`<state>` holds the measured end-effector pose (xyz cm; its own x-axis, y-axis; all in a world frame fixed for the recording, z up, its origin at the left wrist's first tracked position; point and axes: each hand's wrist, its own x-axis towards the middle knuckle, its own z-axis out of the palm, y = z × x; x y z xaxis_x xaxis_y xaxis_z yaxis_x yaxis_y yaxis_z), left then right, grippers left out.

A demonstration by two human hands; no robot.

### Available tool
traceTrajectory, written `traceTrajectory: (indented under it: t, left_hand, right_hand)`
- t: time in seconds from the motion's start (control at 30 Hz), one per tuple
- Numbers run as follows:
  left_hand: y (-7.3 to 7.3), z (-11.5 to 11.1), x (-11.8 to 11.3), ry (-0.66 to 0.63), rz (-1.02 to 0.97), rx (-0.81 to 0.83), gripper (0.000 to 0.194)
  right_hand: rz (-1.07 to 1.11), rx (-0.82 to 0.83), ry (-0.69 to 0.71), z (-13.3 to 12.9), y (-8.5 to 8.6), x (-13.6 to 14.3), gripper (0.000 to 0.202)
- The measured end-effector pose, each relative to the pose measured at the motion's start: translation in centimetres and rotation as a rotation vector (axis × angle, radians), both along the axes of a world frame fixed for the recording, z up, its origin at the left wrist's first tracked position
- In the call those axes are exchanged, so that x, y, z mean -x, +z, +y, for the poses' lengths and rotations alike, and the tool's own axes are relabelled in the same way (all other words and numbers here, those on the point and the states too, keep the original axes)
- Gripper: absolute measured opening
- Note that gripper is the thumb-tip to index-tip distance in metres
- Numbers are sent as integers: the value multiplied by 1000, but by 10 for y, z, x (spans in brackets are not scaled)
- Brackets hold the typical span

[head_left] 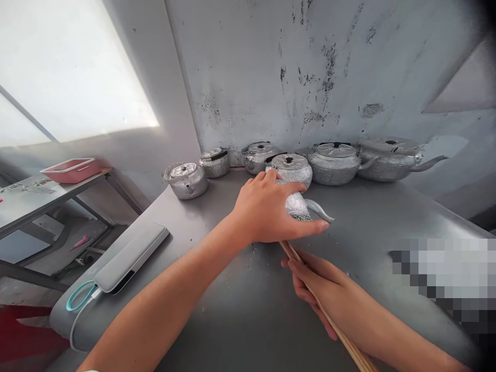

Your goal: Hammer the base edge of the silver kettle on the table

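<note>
My left hand (pixel 267 206) is wrapped over the top and near side of a small silver teapot (pixel 297 205), its thumb reaching toward the curved spout on the right. Much of that teapot is hidden behind the hand. Below it, my right hand (pixel 313 279) grips a bundle of thin wooden sticks (pixel 325 310), which runs from under the teapot down to the lower right. The sticks' upper end meets the underside of my left hand or the teapot; the exact contact is hidden.
Several silver teapots, one of them a lidded pot (pixel 335 163), line the back of the grey table (pixel 232 310). A grey power bank (pixel 132 258) with cables lies at left. Beyond it, a pink basket (pixel 73 171) stands on another table. A pixelated patch covers the right side.
</note>
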<state>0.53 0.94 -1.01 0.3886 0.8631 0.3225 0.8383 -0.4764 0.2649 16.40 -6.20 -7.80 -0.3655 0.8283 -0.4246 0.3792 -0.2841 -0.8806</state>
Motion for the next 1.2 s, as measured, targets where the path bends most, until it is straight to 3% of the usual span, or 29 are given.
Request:
traceTrajectory:
  t: [0.77, 1.2]
  left_hand:
    - [-1, 4, 3, -8, -25, 20, 75]
    - [-3, 9, 6, -2, -48, 14, 75]
  right_hand:
    - [-36, -90, 22, 7, -11, -1, 37]
    - [-163, -177, 113, 9, -16, -5, 37]
